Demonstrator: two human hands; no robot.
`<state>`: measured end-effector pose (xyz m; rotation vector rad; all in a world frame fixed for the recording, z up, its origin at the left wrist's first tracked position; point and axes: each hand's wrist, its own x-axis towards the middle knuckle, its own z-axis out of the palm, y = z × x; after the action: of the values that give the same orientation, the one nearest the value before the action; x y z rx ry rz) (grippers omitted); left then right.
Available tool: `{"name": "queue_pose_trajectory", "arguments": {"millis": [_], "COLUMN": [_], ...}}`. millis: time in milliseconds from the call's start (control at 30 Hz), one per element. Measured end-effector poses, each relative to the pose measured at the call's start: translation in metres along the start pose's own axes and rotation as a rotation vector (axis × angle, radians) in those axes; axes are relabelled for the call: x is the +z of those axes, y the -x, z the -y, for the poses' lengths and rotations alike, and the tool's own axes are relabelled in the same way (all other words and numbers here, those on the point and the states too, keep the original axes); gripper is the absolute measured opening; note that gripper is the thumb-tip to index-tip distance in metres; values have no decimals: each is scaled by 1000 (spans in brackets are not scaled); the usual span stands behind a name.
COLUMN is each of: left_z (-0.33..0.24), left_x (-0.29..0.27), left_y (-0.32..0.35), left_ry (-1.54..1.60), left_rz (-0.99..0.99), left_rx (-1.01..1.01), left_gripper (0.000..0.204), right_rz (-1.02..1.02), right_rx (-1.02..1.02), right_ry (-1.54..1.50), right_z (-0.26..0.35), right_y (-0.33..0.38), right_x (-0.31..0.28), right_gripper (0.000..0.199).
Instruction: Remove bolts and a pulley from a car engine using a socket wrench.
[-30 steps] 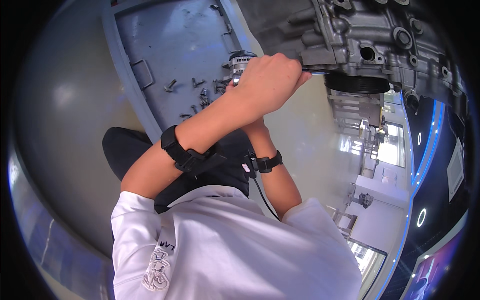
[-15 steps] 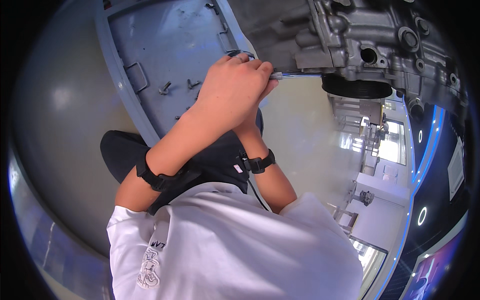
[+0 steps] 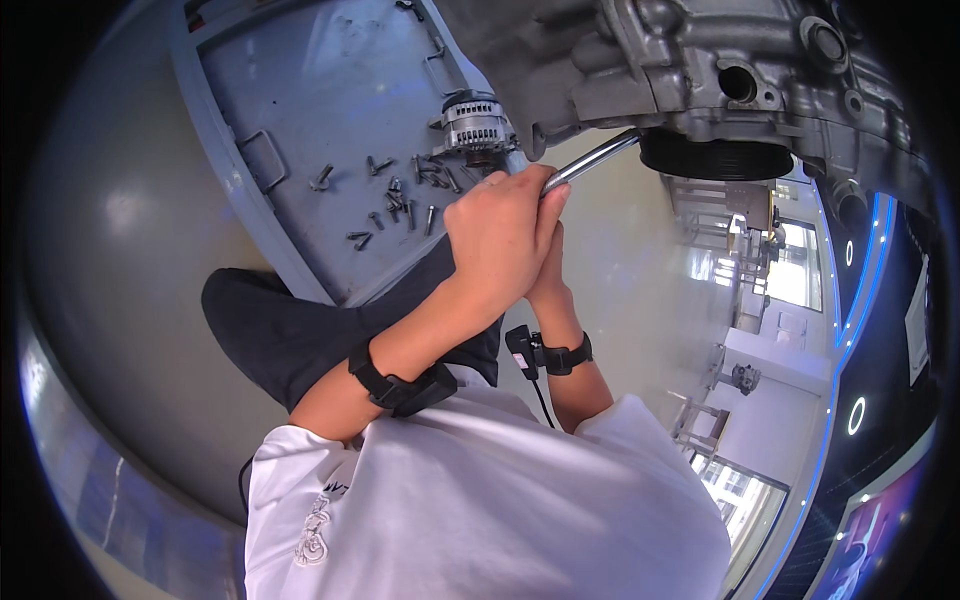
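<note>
Both of my hands are together at the near end of a shiny metal wrench handle (image 3: pixel 597 158). My left hand (image 3: pixel 498 235) is closed around it, its back toward me. Below and behind it, my right hand (image 3: pixel 552 265) is closed at the same end, with most of its fingers hidden by the left. The handle slants up to the right toward the large grey engine block (image 3: pixel 690 65), beside the black ribbed pulley (image 3: pixel 716 158). How its far end meets the engine is hidden.
To the left is a blue-grey metal tray table (image 3: pixel 310 110) with raised edges and a wire handle (image 3: pixel 268 158). Several loose bolts (image 3: pixel 393 196) lie on it, and a silver alternator (image 3: pixel 473 125) stands near its right edge. My knee (image 3: pixel 255 310) is close to the table.
My hands have moved down and slightly right, uncovering the alternator and more bolts. More of the wrench handle shows, now tilted up to the right. The view has shifted a little.
</note>
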<state>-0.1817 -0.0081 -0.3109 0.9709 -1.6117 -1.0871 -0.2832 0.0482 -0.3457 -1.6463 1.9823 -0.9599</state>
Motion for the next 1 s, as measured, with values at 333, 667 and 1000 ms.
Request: {"name": "queue_pose_trajectory", "arguments": {"millis": [333, 667, 1000], "left_z": [-12, 8, 37], "left_x": [8, -21, -22], "left_y": [6, -32, -67], "left_ry": [142, -216, -300], "left_rz": [50, 154, 260], "left_rx": [-90, 286, 510], "left_gripper": [20, 24, 30], "right_rz": [-75, -298, -151], "right_rx": [-131, 34, 90], "right_ry": [234, -374, -859], "right_z": [14, 18, 1], "right_y": [18, -9, -45], "right_x": [-21, 48, 60], "right_gripper": [20, 27, 36]}}
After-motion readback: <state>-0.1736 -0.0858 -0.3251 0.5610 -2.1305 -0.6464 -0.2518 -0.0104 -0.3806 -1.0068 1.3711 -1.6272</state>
